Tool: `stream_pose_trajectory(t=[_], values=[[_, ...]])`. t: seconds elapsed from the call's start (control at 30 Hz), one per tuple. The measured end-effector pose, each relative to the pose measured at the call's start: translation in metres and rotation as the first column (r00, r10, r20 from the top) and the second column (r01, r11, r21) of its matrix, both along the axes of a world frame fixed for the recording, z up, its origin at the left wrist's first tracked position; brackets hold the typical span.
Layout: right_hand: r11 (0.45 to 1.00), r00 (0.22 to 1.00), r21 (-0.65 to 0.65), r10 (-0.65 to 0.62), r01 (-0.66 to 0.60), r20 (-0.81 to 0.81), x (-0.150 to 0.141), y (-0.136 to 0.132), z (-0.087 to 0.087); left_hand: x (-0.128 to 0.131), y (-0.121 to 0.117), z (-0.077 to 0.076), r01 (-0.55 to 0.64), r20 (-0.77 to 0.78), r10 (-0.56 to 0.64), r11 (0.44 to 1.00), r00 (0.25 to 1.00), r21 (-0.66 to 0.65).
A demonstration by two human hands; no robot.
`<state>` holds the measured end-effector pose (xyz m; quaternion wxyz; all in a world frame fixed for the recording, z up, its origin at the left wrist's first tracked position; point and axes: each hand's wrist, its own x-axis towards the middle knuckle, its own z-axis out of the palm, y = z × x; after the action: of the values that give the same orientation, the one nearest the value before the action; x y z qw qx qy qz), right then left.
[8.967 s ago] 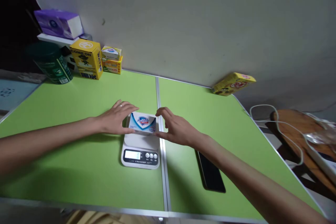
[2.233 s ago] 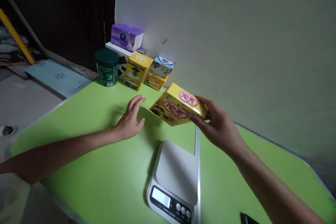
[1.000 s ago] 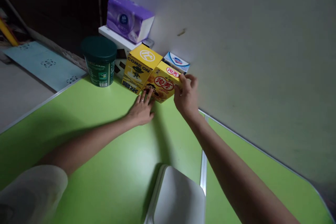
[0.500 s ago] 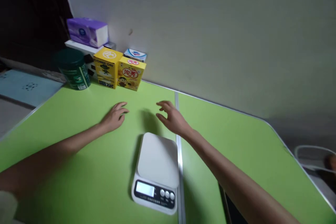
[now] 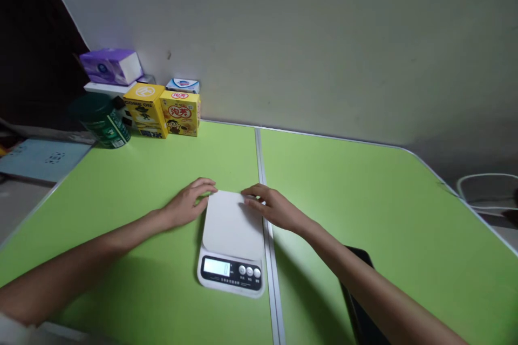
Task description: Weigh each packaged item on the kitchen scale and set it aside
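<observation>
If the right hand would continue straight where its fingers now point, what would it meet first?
Most likely the left hand, which faces it across the far end of the scale, though depth is unclear.

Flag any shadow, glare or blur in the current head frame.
Head view: shadow beside the right hand falls on the scale; head view: the display glows, its digit faint; head view: the tub's small print is too soft to read.

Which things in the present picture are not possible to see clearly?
In the head view:
Phone: partly hidden by the right forearm, cut off by bottom edge.
Soap box: base hidden behind the snack box.
Scale: button labels too small to read.
Tub: small print blurred.
</observation>
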<state>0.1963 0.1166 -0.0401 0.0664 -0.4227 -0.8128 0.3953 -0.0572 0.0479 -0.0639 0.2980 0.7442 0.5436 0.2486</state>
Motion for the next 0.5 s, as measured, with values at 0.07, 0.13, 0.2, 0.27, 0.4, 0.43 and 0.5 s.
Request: stream_pose_trajectory(t=[0.07, 0.13, 0.2, 0.27, 0.4, 0.43, 0.5], values=[[1.0, 1.0, -0.007, 0.0, 0.0, 0.003, 0.001, -0.003, -0.001, 0.007, 0.002, 0.0, 0.044, -0.012, -0.044, 0.999, 0.999, 0.003], [1.0, 1.0, -0.023, 0.001, -0.001, 0.018, 0.001, -0.004, -0.002, 0.01, 0.003, -0.002, 0.079, -0.022, -0.078, 0.997, 0.997, 0.012], [0.999, 0.999, -0.04, 0.018, -0.016, 0.037, 0.001, -0.003, -0.002, 0.01, 0.003, -0.003, 0.096, -0.036, -0.095, 0.995, 0.995, 0.037], [0.999, 0.998, -0.037, 0.023, -0.021, 0.051, -0.001, 0.001, 0.001, 0.006, 0.006, -0.002, 0.1, -0.071, -0.094, 0.991, 0.993, 0.09], [0.999, 0.998, 0.009, -0.044, 0.043, 0.034, -0.017, 0.02, 0.014, -0.012, 0.034, 0.013, 0.061, -0.178, -0.014, 0.962, 0.984, 0.264], [0.998, 0.998, 0.016, -0.062, 0.062, 0.016, -0.025, 0.027, 0.018, -0.018, 0.046, 0.019, 0.041, -0.204, 0.024, 0.951, 0.979, 0.305], [0.995, 0.996, 0.04, -0.085, 0.086, -0.036, -0.046, 0.042, 0.025, -0.031, 0.072, 0.03, -0.017, -0.258, 0.119, 0.931, 0.959, 0.364]])
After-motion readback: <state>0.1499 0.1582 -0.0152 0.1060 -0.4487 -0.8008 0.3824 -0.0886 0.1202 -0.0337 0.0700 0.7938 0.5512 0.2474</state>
